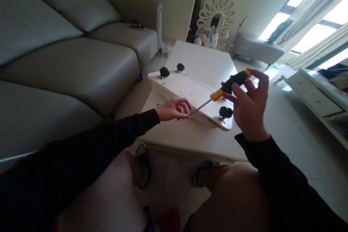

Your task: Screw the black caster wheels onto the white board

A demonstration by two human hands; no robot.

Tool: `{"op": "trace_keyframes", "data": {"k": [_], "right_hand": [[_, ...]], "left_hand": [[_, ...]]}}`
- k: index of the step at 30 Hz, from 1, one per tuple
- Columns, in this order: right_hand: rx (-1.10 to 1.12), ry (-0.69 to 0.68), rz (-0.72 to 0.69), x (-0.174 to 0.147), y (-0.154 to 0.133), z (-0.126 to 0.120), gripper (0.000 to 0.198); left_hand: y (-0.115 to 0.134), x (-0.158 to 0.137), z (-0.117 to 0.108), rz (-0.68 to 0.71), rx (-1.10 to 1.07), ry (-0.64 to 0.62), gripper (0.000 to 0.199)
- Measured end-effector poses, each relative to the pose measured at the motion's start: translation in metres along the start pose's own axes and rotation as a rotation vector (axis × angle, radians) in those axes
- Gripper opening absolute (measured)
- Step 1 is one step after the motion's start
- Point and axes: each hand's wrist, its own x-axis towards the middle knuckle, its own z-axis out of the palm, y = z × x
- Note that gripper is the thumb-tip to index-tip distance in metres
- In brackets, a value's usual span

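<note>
My right hand [250, 105] grips the yellow and black handle of a screwdriver [231, 85], its shaft slanting down to the left. At the shaft's tip, my left hand [176, 109] is closed in a pinch; whatever lies between the fingertips is too small to make out. Below and behind both hands lies a white board-like piece [187, 90] with black caster wheels on its upturned face. One caster [164, 72] and another caster [180, 67] stand at its left end. A caster [225, 112] sits at the right end, near a further one mostly hidden by my right hand.
The white piece rests on a low white table [174, 132] in front of my knees. A grey sofa [108, 58] runs along the left. At the back are a white petal-framed mirror [216, 16] and a grey bench [252, 49]. A white drawer cabinet [315, 94] stands right.
</note>
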Motion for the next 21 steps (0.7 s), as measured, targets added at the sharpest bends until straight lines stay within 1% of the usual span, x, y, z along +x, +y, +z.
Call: {"op": "trace_keyframes", "data": {"k": [2,5,10,12,14,17,19,21], "right_hand": [[0.017,0.022,0.032,0.000,0.001,0.000,0.049],[0.014,0.094,0.018,0.005,0.014,-0.007,0.049],[0.046,0.128,0.011,0.020,0.049,-0.029,0.041],[0.074,0.143,0.019,0.023,0.055,-0.035,0.039],[0.120,0.179,0.093,0.025,0.051,-0.036,0.039],[0.193,0.275,0.266,0.024,0.034,-0.031,0.037],[0.216,0.320,0.321,0.023,0.025,-0.026,0.035],[0.223,0.338,0.336,0.023,0.020,-0.023,0.035]], "left_hand": [[0.001,0.000,-0.001,-0.014,0.009,-0.016,0.035],[0.001,0.001,-0.009,-0.059,0.032,-0.040,0.041],[-0.004,0.002,-0.029,-0.210,0.030,-0.008,0.029],[-0.006,0.001,-0.033,-0.237,0.045,-0.003,0.026],[-0.006,0.000,-0.035,-0.235,0.060,-0.013,0.024],[-0.006,0.000,-0.035,-0.227,0.069,-0.029,0.022],[-0.006,0.000,-0.036,-0.220,0.077,-0.036,0.022],[-0.007,0.000,-0.037,-0.204,0.088,-0.043,0.022]]}}
